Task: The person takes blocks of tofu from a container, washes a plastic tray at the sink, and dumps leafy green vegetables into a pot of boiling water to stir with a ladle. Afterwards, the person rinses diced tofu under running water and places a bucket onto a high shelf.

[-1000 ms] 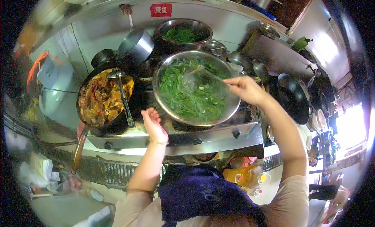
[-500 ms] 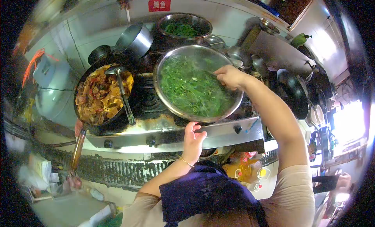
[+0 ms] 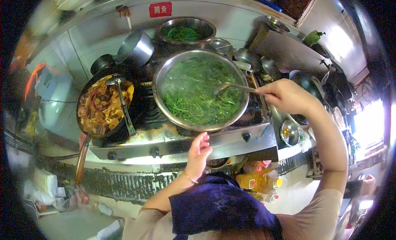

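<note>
A wide steel basin [image 3: 160,106] sits on the stove, with steaming green leafy vegetables [image 3: 193,101] in liquid inside. My right hand [image 3: 284,95] is closed round the handle of a metal spoon or ladle [image 3: 239,87], whose head is among the greens. Below the basin's front edge, beside the stove front, is my left hand [image 3: 199,151], its fingers apart and nothing in it. To the left stands a black wok [image 3: 79,113] with a reddish-brown stew [image 3: 100,106]. A second ladle [image 3: 122,101] rests across that stew.
A smaller bowl of greens [image 3: 186,31] and a tilted steel pot [image 3: 136,48] stand behind. Knobs line the stove front [image 3: 194,146]. Oil bottles [image 3: 262,180] are below at the right. Pans [image 3: 303,81] crowd the right side; a gas cylinder [image 3: 53,95] stands left.
My left hand has moved right from near the wok to below the basin. My right hand went into the basin, then drew back right with the utensil, and the greens have shifted.
</note>
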### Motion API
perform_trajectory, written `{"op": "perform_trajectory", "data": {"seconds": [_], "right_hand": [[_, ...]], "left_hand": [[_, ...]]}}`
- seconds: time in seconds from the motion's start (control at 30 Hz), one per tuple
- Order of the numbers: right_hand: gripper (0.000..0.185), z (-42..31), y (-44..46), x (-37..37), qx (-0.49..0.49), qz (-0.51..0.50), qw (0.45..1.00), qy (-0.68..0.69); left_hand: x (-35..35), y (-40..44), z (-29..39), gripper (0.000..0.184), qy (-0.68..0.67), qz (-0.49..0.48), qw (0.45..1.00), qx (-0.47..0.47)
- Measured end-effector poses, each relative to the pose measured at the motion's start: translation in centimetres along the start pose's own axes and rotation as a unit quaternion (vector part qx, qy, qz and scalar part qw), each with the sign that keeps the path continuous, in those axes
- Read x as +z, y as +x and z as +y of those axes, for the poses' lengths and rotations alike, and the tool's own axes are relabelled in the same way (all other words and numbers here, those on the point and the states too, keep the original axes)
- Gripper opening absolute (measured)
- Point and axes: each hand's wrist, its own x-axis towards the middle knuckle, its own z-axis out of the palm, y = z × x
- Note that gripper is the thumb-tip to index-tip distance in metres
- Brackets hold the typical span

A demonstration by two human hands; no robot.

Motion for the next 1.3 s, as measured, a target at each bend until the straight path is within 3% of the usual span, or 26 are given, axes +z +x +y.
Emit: {"op": "perform_trajectory", "data": {"seconds": [0.13, 0.23, 0.3, 0.53, 0.67, 0.7, 0.8, 0.87, 0.97, 1.07, 1.2, 1.3], "right_hand": [[0.028, -0.7, -2.8, -2.4, 0.008, 0.010, 0.997, -0.080], [0.026, -0.2, -2.5, -1.1, 0.018, -0.028, 0.993, -0.113], [0.026, 1.1, -0.7, 1.9, -0.003, -0.035, 0.996, -0.079], [0.029, 3.6, 3.8, 8.3, -0.011, 0.025, 0.999, 0.030], [0.032, 3.2, 6.0, 10.4, 0.018, 0.086, 0.992, 0.088], [0.032, 3.1, 6.8, 10.8, -0.013, 0.128, 0.987, 0.100], [0.032, 2.3, 7.7, 10.2, 0.064, 0.125, 0.979, 0.150], [0.033, 2.1, 7.8, 8.7, 0.042, 0.153, 0.971, 0.177], [0.033, 0.0, 8.0, 4.7, 0.029, 0.166, 0.978, 0.120], [0.034, 0.0, 11.7, 5.2, -0.009, 0.192, 0.977, 0.096], [0.035, -0.6, 17.1, 9.8, 0.039, 0.123, 0.987, 0.093], [0.033, -2.2, 16.7, 10.9, 0.001, 0.101, 0.991, 0.083]], "left_hand": [[-3.4, -1.4, -0.2, 0.028, 0.005, 0.030, 0.998, -0.061], [-5.2, -2.7, 0.0, 0.022, -0.021, 0.111, 0.993, -0.037], [-6.2, -3.1, 0.0, 0.020, -0.040, 0.161, 0.985, -0.038], [-7.7, -3.6, 1.1, 0.020, -0.078, 0.203, 0.976, -0.032], [-7.8, -3.4, 1.7, 0.019, -0.075, 0.181, 0.980, -0.029], [-7.7, -3.3, 1.9, 0.018, -0.074, 0.174, 0.982, -0.029], [-8.2, -3.3, 2.2, 0.017, -0.082, 0.162, 0.983, -0.033], [-8.8, -3.3, 2.1, 0.017, -0.088, 0.160, 0.983, -0.027], [-9.6, -3.4, 1.6, 0.016, -0.104, 0.163, 0.981, -0.013], [-9.2, -3.5, 1.7, 0.017, -0.124, 0.161, 0.979, -0.034], [-6.6, -2.8, 1.9, 0.031, -0.082, 0.051, 0.993, -0.069], [-3.7, -1.3, 2.0, 0.049, -0.063, -0.063, 0.990, -0.110]]}}
